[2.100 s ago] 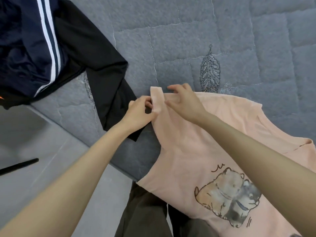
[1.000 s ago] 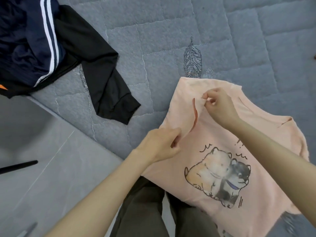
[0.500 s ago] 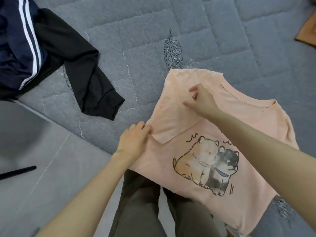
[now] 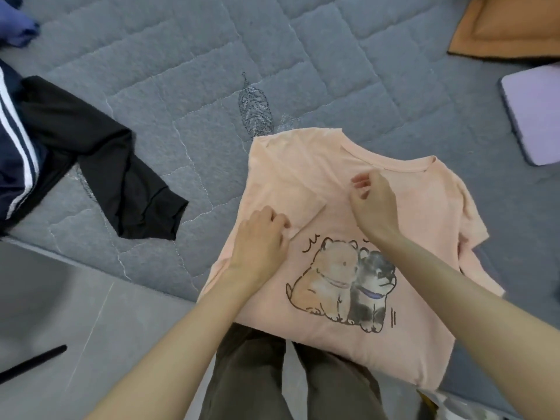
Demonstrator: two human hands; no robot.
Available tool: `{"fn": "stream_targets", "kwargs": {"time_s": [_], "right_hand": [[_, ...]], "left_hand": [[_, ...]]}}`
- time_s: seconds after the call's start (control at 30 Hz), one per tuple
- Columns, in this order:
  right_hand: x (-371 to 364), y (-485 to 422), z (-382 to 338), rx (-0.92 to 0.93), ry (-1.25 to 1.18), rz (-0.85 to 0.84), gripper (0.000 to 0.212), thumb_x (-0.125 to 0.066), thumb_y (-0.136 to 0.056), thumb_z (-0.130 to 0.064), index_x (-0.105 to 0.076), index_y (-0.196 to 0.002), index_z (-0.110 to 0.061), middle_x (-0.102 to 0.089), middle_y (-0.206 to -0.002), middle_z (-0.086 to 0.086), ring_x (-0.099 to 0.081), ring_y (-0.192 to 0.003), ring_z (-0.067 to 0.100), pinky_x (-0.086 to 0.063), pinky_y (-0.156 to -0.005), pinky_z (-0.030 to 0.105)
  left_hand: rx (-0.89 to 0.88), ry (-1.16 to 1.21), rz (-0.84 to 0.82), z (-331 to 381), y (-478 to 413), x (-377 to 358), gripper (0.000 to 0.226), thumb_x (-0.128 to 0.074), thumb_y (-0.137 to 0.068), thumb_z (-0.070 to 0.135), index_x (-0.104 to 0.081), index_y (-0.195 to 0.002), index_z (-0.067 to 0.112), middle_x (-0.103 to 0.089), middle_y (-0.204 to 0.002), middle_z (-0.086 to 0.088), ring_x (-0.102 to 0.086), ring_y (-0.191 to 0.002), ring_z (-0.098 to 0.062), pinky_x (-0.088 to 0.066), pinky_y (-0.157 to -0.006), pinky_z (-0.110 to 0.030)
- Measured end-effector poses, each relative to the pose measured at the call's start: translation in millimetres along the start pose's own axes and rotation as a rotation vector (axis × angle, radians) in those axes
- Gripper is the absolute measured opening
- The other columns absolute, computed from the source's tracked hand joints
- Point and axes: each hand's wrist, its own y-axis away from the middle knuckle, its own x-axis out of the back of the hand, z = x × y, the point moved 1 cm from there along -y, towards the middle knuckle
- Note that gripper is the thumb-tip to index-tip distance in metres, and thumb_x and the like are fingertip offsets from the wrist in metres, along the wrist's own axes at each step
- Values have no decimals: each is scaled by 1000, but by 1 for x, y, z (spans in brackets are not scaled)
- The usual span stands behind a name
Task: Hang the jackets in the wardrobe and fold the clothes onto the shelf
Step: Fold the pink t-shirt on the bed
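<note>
A peach T-shirt [image 4: 348, 338] with a print of two dogs lies face up on the grey quilted bed [image 4: 181, 71], its hem hanging over the bed's edge. Its left sleeve is folded inward across the chest. My left hand [image 4: 260, 241] pinches the lower corner of that folded flap. My right hand [image 4: 374, 204] hovers just below the collar with fingers loosely curled and nothing in them. A navy jacket with white stripes [image 4: 15, 140] and a black garment [image 4: 130, 183] lie at the left of the bed.
An orange cushion [image 4: 509, 25] and a flat lilac object [image 4: 536, 116] sit at the far right of the bed. Grey floor [image 4: 60, 313] lies to the lower left with a black rod [image 4: 30, 363] on it. My legs in olive trousers [image 4: 288, 383] stand against the bed edge.
The left sleeve has been folded in over the shirt's chest. My right hand has let go of the fabric and shifted towards the collar; my left hand stayed at the flap's corner.
</note>
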Motion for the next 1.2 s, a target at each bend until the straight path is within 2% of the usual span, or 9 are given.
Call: {"fn": "stream_targets", "kwargs": {"time_s": [0.27, 0.37, 0.53, 0.7, 0.8, 0.87, 0.97, 1.1, 1.2], "right_hand": [[92, 66, 117, -376, 255, 396, 29, -54, -84, -8, -53, -113, -6, -50, -125, 15, -39, -116, 33, -26, -96, 37], [112, 95, 165, -532, 245, 365, 44, -55, -82, -8, -49, -125, -7, -48, -133, 15, -37, -125, 34, -22, -96, 33], [121, 128, 212, -658, 55, 237, 61, -62, -87, -21, -38, -143, -20, -38, -141, 11, -32, -126, 35, -28, -102, 39], [127, 121, 236, -624, -30, 237, 21, -62, -88, -20, -62, -109, -15, -46, -120, 10, -35, -114, 28, -33, -87, 28], [136, 120, 245, -593, -207, 237, 6, -62, -86, -15, -57, -89, -16, -55, -96, 1, -47, -97, 19, -34, -68, 18], [145, 124, 250, -587, -339, 275, 14, -62, -85, -11, -51, -80, -17, -56, -78, -4, -50, -75, 12, -36, -55, 12], [158, 133, 257, -611, -391, 337, 15, -59, -84, -8, -50, -78, -17, -56, -72, -5, -48, -66, 9, -35, -53, 13], [178, 140, 264, -695, -396, 551, 19, -63, -78, -12, -49, -76, -25, -55, -72, -13, -49, -66, -1, -35, -54, 14], [187, 140, 267, -680, -460, 710, 21, -70, -76, -10, -55, -86, -23, -56, -76, -16, -51, -66, -8, -39, -58, 6]], "left_hand": [[-319, 5, -138, 119, -26, -29, 40, -46, -93, 12, -48, -132, 19, -49, -126, -3, -48, -111, -24, -42, -88, -37], [-413, 18, -205, 158, -32, -47, 47, -46, -93, 10, -40, -139, 21, -47, -129, -3, -47, -116, -24, -44, -89, -39], [-554, -6, -284, 217, -42, -77, 53, -40, -99, 20, -23, -147, 34, -51, -114, -5, -54, -102, -26, -49, -79, -45], [-632, -149, -320, 266, -67, -108, 58, -36, -102, 24, -7, -152, 30, -59, -107, -8, -59, -90, -28, -48, -76, -41], [-638, -457, -351, 285, -85, -125, 61, -39, -101, 21, -7, -152, 27, -64, -108, -9, -62, -93, -31, -44, -71, -36], [-615, -611, -343, 293, -93, -127, 53, -42, -99, 18, -21, -147, 22, -61, -116, -11, -62, -100, -33, -37, -69, -34], [-626, -661, -268, 305, -99, -120, 36, -41, -96, 9, -36, -130, 15, -63, -109, -13, -61, -96, -35, -33, -65, -35], [-697, -453, -208, 326, -106, -120, 18, -38, -94, 9, -38, -111, 15, -62, -89, -15, -59, -80, -37, -31, -58, -37], [-573, -220, -263, 335, -111, -128, 15, -40, -90, 10, -35, -98, 20, -55, -79, -6, -54, -76, -32, -33, -59, -35]]}}
